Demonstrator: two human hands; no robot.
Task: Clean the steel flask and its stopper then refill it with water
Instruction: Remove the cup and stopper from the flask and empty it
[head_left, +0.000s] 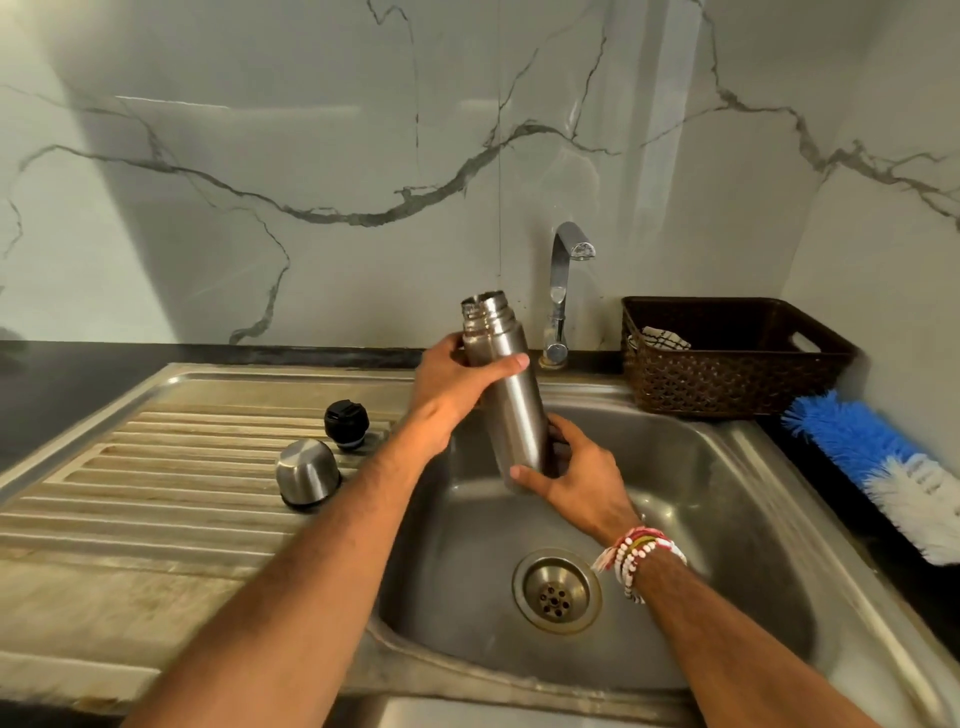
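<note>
Our left fingers (506, 364) curl round the upper body of the steel flask (511, 400), the thumb lying across its front just below the threaded neck. Our right fingers (524, 475) wrap its base, the thumb on the near side. The left hand (457, 384) reaches in from seven o'clock and the right hand (576, 478) from five o'clock, with a beaded bracelet (639, 556) on the right wrist.

We hold the flask uncapped above the sink basin (727, 493), slightly tilted, with its mouth leaning toward eleven o'clock and its base toward five. The drain (557, 591) lies at six o'clock from the base.

At nine o'clock from the flask, the black stopper (346, 423) stands on the ribbed draining board (182, 467). The steel cap (306, 473) sits mouth-down just beside it, at seven o'clock from the stopper.

The tap (563, 291) rises at one o'clock from the flask's mouth, against the marble wall. At three o'clock a brown basket (727, 384) with a cloth inside rests on the counter. A blue and white brush (883, 467) lies at four o'clock from the basket.
</note>
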